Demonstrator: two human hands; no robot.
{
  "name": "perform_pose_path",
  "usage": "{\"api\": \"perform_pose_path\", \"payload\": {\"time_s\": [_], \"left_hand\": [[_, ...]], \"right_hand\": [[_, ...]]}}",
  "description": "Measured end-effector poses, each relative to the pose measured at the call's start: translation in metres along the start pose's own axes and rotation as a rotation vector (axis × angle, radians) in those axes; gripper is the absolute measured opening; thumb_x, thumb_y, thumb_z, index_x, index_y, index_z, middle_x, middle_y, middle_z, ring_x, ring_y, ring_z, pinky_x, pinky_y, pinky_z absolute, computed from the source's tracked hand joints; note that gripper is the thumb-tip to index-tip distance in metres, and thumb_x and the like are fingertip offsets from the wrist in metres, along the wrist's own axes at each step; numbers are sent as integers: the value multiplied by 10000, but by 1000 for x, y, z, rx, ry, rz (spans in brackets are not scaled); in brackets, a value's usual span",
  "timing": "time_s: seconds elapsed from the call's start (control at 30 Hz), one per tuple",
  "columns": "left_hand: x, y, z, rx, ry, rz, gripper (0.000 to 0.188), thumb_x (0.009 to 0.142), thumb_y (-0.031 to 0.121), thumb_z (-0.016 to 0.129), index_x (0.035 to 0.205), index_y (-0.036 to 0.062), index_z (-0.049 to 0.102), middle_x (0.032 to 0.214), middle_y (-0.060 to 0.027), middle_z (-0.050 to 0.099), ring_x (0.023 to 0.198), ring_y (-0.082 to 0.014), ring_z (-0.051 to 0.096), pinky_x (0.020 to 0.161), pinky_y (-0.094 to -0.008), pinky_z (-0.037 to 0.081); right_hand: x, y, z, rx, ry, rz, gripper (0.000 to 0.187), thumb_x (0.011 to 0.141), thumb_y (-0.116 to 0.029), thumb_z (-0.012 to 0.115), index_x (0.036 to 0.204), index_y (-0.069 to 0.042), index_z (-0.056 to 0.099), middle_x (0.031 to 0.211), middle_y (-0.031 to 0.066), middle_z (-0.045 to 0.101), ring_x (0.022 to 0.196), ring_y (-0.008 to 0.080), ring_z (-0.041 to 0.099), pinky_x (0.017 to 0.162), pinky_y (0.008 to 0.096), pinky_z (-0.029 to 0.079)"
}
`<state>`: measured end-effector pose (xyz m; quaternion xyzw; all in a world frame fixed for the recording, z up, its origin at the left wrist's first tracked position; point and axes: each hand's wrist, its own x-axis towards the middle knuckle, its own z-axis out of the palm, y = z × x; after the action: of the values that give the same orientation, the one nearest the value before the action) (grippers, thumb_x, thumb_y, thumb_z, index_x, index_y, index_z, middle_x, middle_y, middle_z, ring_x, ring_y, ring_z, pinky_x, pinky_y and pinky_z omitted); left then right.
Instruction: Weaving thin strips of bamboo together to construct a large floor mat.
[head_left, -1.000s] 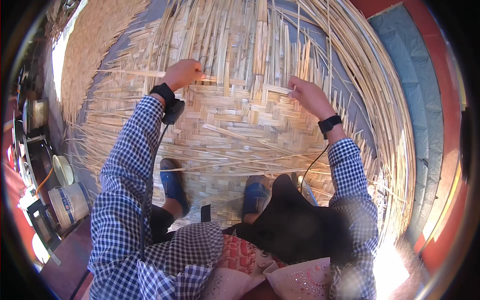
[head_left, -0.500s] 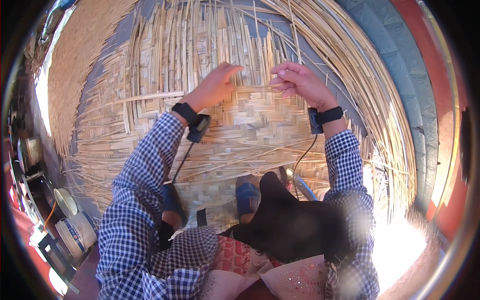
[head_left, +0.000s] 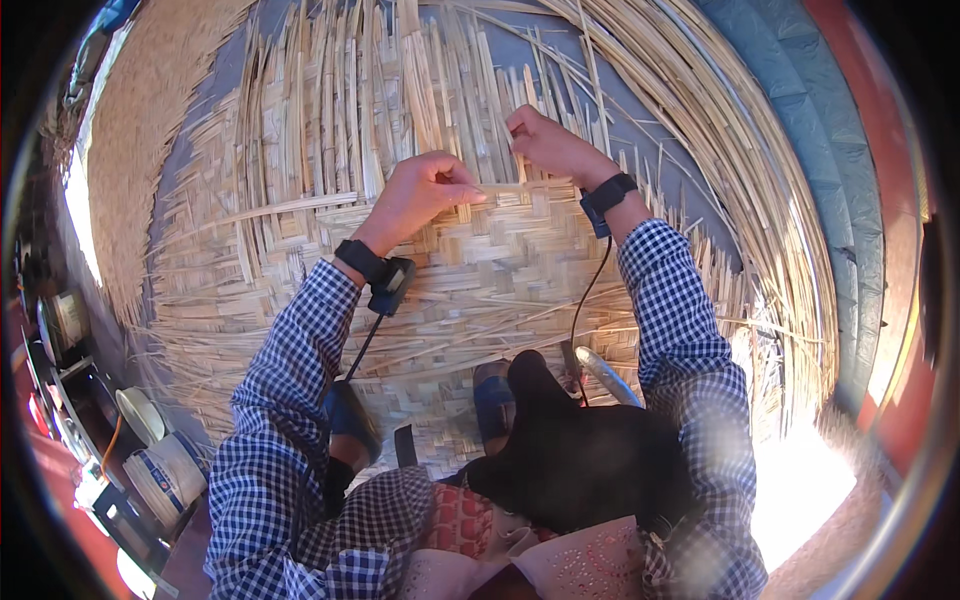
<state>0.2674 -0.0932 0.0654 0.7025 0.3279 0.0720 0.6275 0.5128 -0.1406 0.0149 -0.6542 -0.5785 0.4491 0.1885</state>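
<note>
A grey floor (head_left: 228, 70) shows around a broad, straw-coloured mat of flat plaited strips (head_left: 500, 240), which fills the middle and frays into loose upright ends at 12 o'clock. A brown, rough-edged mat (head_left: 160, 120) lies at 10 o'clock, a curved bundle of long yellow strips (head_left: 760, 180) at 2 o'clock, and a creased blue-grey sheet (head_left: 815, 170) beyond it. Two blue shoes (head_left: 350, 415) stand on the weave, at 6 and 7 o'clock. At 11 o'clock the left hand (head_left: 415, 200) has thumb and forefinger together, seemingly pinching a thin, pale crosswise strip (head_left: 500, 188); toward 1 o'clock the right hand (head_left: 555, 145) curls its fingers at the upright ends, though whether it grips one I cannot tell. A hard tug could kink or split so thin a strip, crossed uprights could trap it, weight through the shoes could crack the weave, and the slim black cable (head_left: 597, 270) from the right wrist could snag on frayed ends. Compared with half a second ago, the right hand has shifted toward 11 o'clock and its spread fingers have curled, while the left sits slightly lower.
</note>
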Motion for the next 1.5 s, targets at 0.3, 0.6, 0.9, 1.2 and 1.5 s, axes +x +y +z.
{"api": "perform_pose_path", "payload": {"time_s": [0.3, 0.6, 0.9, 1.2, 1.5], "left_hand": [[26, -42, 26, -287, 325, -71, 119, 865, 108, 726, 894, -2, 691, 727, 17, 630, 671, -52, 545, 612, -216, 442], [-11, -62, -22, 275, 433, 188, 311, 907, 161, 677, 1212, 105, 665, 936, -54, 545, 863, -178, 540, 753, -299, 455], [-64, -50, -44, 1138, 56, 248, 604, 853, 359, 707, 1402, 177, 533, 970, -122, 483, 924, -325, 490, 832, -426, 441], [32, 11, 50, 592, -21, 471, 346, 821, 88, 673, 1155, 7, 628, 1052, -132, 577, 964, -304, 578, 819, -383, 488], [45, 27, 77, 128, -84, 288, 198, 787, 126, 772, 909, -12, 701, 820, -107, 569, 760, -210, 581, 689, -320, 458]], "right_hand": [[-37, -25, 0, 574, 49, 127, 239, 862, -182, 744, 1056, -75, 658, 938, -19, 643, 813, 92, 570, 651, 246, 476], [-78, -9, 13, 478, 477, 187, 164, 877, -139, 679, 1008, -43, 696, 881, 30, 685, 759, 108, 638, 649, 263, 532], [-100, 20, 2, 348, 398, 233, 116, 874, -128, 662, 914, -21, 683, 748, 27, 653, 632, 88, 584, 569, 260, 499], [-119, 7, -8, 602, 353, 218, 133, 919, -141, 672, 981, -23, 673, 846, 29, 674, 731, 93, 647, 629, 212, 530], [-97, 44, -71, 69, 380, 243, 505, 959, -507, 542, 1081, -44, 701, 1049, 97, 697, 1012, 220, 647, 872, 362, 514]]}}
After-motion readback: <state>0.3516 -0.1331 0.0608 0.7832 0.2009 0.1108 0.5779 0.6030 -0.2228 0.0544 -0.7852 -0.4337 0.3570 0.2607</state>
